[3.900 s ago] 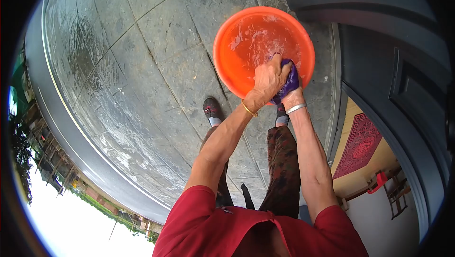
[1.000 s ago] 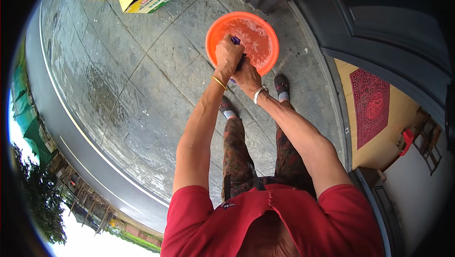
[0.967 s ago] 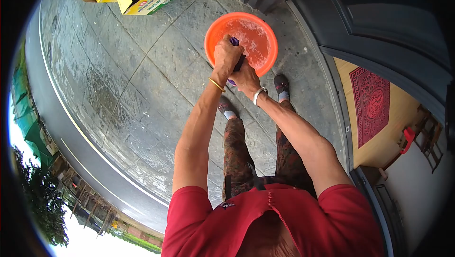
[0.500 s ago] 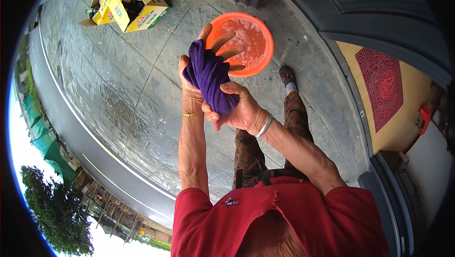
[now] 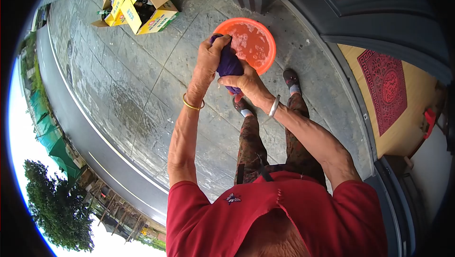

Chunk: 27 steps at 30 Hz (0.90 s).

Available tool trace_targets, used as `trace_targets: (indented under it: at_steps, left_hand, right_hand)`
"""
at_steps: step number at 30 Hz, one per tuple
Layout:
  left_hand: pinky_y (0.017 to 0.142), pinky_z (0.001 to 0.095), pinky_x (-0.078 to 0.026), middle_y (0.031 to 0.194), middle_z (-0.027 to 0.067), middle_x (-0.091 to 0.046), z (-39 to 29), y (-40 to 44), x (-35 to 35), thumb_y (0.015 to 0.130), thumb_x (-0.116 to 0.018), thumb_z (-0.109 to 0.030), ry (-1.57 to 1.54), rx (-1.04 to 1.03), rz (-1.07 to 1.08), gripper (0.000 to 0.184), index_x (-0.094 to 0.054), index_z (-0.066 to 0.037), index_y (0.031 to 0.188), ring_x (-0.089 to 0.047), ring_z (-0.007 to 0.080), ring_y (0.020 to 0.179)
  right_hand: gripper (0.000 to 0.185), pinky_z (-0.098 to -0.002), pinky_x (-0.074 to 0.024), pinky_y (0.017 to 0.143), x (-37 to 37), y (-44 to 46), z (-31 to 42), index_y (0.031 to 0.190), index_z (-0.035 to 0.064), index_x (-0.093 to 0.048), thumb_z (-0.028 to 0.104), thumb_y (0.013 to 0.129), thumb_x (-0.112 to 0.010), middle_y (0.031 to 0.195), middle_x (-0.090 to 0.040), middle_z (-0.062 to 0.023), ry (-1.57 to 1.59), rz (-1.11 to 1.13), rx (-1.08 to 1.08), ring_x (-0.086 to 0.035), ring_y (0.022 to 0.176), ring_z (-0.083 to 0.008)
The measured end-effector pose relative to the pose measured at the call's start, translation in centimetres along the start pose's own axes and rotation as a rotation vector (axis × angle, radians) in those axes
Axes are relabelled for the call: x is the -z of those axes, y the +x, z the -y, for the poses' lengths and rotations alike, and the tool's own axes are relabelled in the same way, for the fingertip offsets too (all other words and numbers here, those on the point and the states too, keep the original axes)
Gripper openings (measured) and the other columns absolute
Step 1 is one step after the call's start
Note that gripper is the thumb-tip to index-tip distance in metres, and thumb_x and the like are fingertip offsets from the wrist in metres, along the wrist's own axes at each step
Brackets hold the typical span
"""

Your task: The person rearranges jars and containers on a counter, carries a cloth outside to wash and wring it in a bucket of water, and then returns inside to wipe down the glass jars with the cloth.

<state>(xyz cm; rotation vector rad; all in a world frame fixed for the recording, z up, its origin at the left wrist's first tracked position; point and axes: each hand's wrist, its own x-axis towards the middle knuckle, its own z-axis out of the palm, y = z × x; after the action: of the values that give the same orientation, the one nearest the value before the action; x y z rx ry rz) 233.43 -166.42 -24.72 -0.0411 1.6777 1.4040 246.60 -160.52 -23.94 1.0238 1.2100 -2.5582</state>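
Centrally: one purple cloth [image 5: 229, 63], bunched into a thick roll, held off the ground between two bare hands; in view it overlaps the near left rim of one orange basin [image 5: 273, 51] of foamy water [image 5: 253, 44], its height above the rim uncertain. Left hand [image 5: 208, 58], gold bracelet [image 5: 192, 108] at the wrist: grips the far end, thumb laid over the fabric, other fingers curled around and mostly hidden. Right hand [image 5: 248, 83], silver bangle [image 5: 274, 106] at the wrist: grips the near end, thumb across the top, fingers wrapped behind; how closely they press together cannot be told. Handling, as judged: soft, limp, probably weighed down by water, likely slick if soapy, with little risk of breakage. Best hold: a full fist at each end, since a fingertip pinch could let wet folds slide. Also present: opened cardboard boxes [image 5: 161, 21], far left; paved ground [image 5: 151, 67] beneath.
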Motion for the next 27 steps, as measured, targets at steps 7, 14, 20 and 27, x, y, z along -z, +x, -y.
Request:
trace_targets:
  at_steps: [7,14,20,27]
  left_hand:
    - [0.058,0.0313,-0.052,0.068,0.0126,-0.064,3.6,3.1,-0.3,0.085,-0.055,-0.017,0.536,-0.189,-0.111,0.022,-0.062,0.004,0.083,-0.064,0.0191,0.061]
    - [0.067,0.0418,-0.052,0.074,0.0237,-0.065,6.2,5.5,-0.5,0.084,-0.052,-0.021,0.714,-0.143,-0.251,0.027,-0.063,0.003,0.086,-0.067,0.0344,0.071]
    - [0.07,0.0459,-0.05,0.079,0.0276,-0.064,7.8,4.4,-0.7,0.082,-0.054,-0.024,0.493,-0.145,-0.456,0.03,-0.063,0.003,0.088,-0.065,0.041,0.079]
    - [0.084,0.0408,-0.05,0.105,0.0235,-0.058,11.0,0.8,-0.9,0.075,-0.069,-0.038,-0.276,0.083,-0.583,0.071,-0.039,0.003,0.124,-0.061,0.0352,0.096]
  right_hand:
    - [0.06,-0.0247,-0.0453,0.039,0.5,2.6,-3.5,0.117,0.0021,-0.041,0.021,0.07,-0.075,0.076,-0.058,-0.0042,-0.222,-0.132,0.015,-0.057,0.056,-0.0119]
    - [0.058,-0.0354,-0.0506,0.056,0.9,4.2,-5.8,0.116,0.0025,-0.043,0.031,0.075,-0.072,0.081,-0.065,-0.015,-0.512,-0.262,0.039,-0.064,0.059,-0.0241]
    - [0.062,-0.0461,-0.0498,0.069,2.0,4.9,-5.7,0.116,0.0074,-0.047,0.04,0.072,-0.074,0.088,-0.068,-0.0173,-0.936,-0.304,0.097,-0.065,0.083,-0.0371]
    - [0.065,-0.0462,-0.0485,0.071,-0.3,2.7,-1.5,0.112,0.009,-0.053,0.032,0.059,-0.081,0.086,-0.067,-0.0194,-1.333,-0.254,0.325,-0.064,0.083,-0.0398]
